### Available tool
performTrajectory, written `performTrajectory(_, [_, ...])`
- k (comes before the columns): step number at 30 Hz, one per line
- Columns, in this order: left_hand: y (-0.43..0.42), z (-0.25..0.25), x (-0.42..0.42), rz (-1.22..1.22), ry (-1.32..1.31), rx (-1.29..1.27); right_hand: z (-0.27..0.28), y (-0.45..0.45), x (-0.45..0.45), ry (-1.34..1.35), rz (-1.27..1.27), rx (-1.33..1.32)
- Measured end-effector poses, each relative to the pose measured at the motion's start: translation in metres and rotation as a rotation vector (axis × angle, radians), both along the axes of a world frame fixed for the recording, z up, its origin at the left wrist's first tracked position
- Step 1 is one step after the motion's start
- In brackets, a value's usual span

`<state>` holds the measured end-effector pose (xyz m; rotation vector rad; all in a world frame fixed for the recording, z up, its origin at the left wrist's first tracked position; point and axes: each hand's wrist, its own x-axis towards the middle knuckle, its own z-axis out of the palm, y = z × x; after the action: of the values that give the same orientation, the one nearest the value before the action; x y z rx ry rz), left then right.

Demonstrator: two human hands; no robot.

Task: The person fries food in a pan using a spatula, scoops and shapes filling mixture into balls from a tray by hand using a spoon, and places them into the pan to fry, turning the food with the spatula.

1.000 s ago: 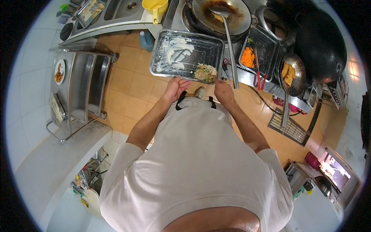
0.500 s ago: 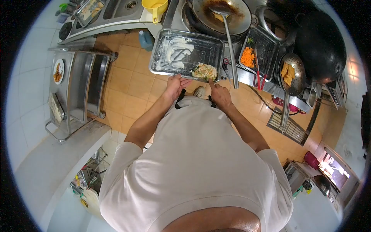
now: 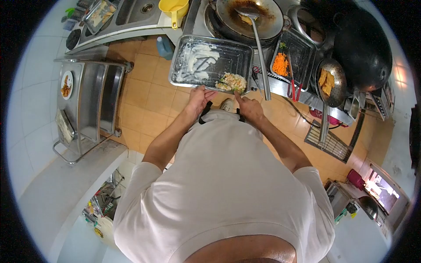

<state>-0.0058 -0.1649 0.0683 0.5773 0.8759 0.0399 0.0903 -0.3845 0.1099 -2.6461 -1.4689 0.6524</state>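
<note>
**Large Metal Tray (image 3: pixel 239 59): Hand Position at the Near Rim**

The large tray is directly in front of you, at the front of the stove, below and to the left of the wok (image 3: pixel 272 17). Its support underneath is hidden. A chopped food mixture (image 3: pixel 232 82) with green and orange bits lies in the near right part of the tray. A white smear (image 3: pixel 201 61) covers much of the left side.

Your left hand (image 3: pixel 200 101) is at the near rim, palm turned upward, fingers partly spread and directed to the right. Whether it bears the tray's weight cannot be told. Your right hand (image 3: pixel 250 108) is at the same rim, beside the mixture. Its index finger extends to the tray edge and the other fingers are curled. Whether anything is inside the curl cannot be told. The two hands are near each other but apart.

To the right of the large tray, a long-handled ladle (image 3: pixel 262 57) leans from the wok, handle toward you. Beyond it, a smaller tray (image 3: pixel 302 46) contains shredded orange food (image 3: pixel 280 65) and red-handled tongs (image 3: pixel 294 87). Farther right, a perforated skimmer (image 3: pixel 337 90) holds golden-brown pieces (image 3: pixel 326 82). At far left, a plate (image 3: pixel 70 75) of food rests on a metal trolley (image 3: pixel 90 105).
</note>
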Motion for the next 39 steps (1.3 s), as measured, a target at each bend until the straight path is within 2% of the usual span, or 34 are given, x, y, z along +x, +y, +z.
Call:
performTrajectory(6, [0.0, 0.001, 0.005, 0.006, 0.021, -0.001, 0.006, 0.003, -0.003, 0.045, -0.011, 0.076])
performTrajectory(9, [0.001, 0.004, 0.003, -0.023, 0.018, 0.006, 0.022, 0.013, 0.005, 0.176, -0.117, 0.047])
performTrajectory(15, [0.003, -0.002, 0.001, -0.098, 0.046, -0.056, -0.003, 0.01, 0.052, 0.376, -0.266, 0.331])
performTrajectory(22, [0.011, -0.005, -0.009, -0.122, -0.031, -0.131, 0.016, 0.02, 0.068, 0.593, -0.379, 0.117])
performTrajectory(25, [0.011, -0.001, -0.009, -0.132, -0.028, -0.165, 0.004, 0.018, 0.067, 0.558, -0.469, 0.16])
performTrajectory(28, [0.012, -0.003, -0.011, -0.142, -0.025, -0.171, -0.003, 0.02, 0.058, 0.329, -0.335, 0.27])
performTrajectory(31, [0.012, -0.009, -0.01, -0.139, -0.03, -0.183, 0.0, 0.026, 0.044, 0.204, -0.245, 0.211])
performTrajectory(34, [0.01, -0.015, -0.009, -0.109, -0.024, -0.131, -0.021, 0.021, 0.027, 0.088, -0.081, 0.184])
performTrajectory(39, [0.005, -0.005, -0.008, -0.096, 0.027, 0.005, -0.009, 0.021, 0.007, 0.088, -0.066, 0.049])
